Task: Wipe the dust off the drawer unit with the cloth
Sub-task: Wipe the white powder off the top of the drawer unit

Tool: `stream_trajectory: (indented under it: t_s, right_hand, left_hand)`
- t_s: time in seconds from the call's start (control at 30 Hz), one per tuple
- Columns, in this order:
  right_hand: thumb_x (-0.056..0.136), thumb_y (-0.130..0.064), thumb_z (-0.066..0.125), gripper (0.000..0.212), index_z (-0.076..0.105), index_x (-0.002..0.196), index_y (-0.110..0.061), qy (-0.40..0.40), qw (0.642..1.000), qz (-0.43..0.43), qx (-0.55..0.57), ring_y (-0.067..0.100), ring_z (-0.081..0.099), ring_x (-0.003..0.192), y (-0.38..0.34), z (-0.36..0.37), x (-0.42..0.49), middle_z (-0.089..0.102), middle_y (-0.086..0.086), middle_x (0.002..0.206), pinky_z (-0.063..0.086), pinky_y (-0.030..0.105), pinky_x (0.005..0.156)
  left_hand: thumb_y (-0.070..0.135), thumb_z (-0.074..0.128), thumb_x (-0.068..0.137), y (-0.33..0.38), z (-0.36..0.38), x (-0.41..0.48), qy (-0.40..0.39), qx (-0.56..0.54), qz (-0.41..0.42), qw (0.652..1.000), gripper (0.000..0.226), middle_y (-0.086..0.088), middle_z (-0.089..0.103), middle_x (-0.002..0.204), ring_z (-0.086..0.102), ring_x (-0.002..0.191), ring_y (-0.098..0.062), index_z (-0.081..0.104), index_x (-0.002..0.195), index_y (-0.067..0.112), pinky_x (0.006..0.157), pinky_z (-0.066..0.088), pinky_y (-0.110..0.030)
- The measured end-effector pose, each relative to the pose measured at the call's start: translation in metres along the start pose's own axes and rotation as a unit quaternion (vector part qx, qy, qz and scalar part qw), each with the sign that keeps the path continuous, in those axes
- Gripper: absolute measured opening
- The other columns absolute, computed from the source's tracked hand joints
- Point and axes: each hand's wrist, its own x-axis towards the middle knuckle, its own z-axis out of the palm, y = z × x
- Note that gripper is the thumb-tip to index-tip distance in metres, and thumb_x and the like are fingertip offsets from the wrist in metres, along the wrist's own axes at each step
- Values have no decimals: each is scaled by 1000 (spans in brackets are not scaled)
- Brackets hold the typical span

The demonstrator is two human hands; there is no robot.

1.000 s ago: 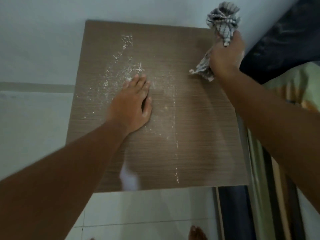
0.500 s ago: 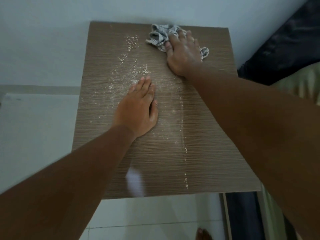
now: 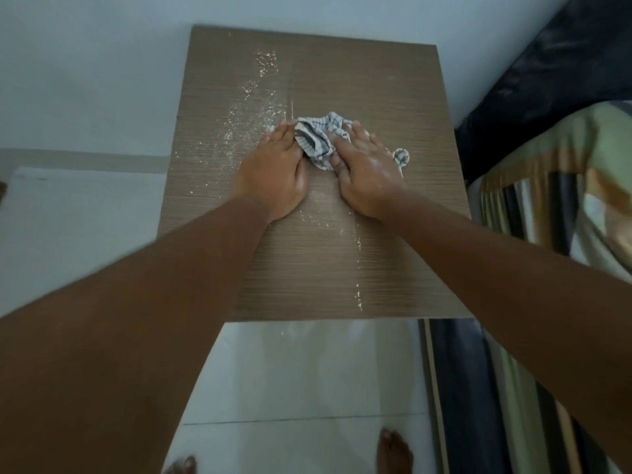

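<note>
The brown wood-grain top of the drawer unit (image 3: 393, 261) fills the middle of the view. White dust (image 3: 253, 94) is scattered over its left half, and a thin line of it (image 3: 358, 295) runs toward the front edge. A crumpled grey-and-white checked cloth (image 3: 316, 138) lies near the middle of the top. My right hand (image 3: 367, 172) presses flat on the cloth, fingers spread over it. My left hand (image 3: 275, 169) lies flat on the wood, its fingertips touching the cloth's left edge.
A pale wall (image 3: 85, 80) stands behind and left of the unit. A bed with a striped cover (image 3: 564, 206) and a dark pillow (image 3: 554, 70) sits close on the right. White floor tiles (image 3: 307, 378) and my bare feet (image 3: 395, 453) show below.
My right hand has dragged the cloth from the back edge toward the middle of the top, meeting my left hand. The back right area now looks free of dust.
</note>
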Motion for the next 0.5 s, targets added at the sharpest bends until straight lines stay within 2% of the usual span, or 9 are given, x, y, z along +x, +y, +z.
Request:
stream_trajectory:
  t_s: [0.23, 0.37, 0.5]
  right_hand:
    - [105, -38, 40, 51, 34, 152, -19, -2, 1000, -22, 4, 26, 16, 153, -11, 7, -80, 31, 16, 159, 12, 43, 125]
    - [103, -43, 43, 51, 39, 149, -21, -10, 999, -51, -4, 28, 23, 151, -15, 17, -120, 39, 13, 156, 20, 49, 124]
    - [102, -46, 38, 52, 39, 149, -25, 0, 997, -80, -1, 29, 25, 151, -20, 24, -163, 41, 12, 155, 21, 49, 123]
  left_hand:
    - [26, 28, 106, 3, -1, 0, -21, 12, -16, 1000, 55, -8, 18, 167, 12, 155, -21, 23, 158, 10, 126, 9, -35]
    - [24, 29, 104, 1, 1, -1, -27, 18, -18, 999, 56, -8, 18, 167, 13, 155, -21, 23, 158, 8, 127, 12, -36]
    - [23, 29, 104, 2, 1, -2, -27, 16, -17, 999, 56, -9, 19, 166, 13, 155, -22, 25, 157, 7, 127, 12, -36]
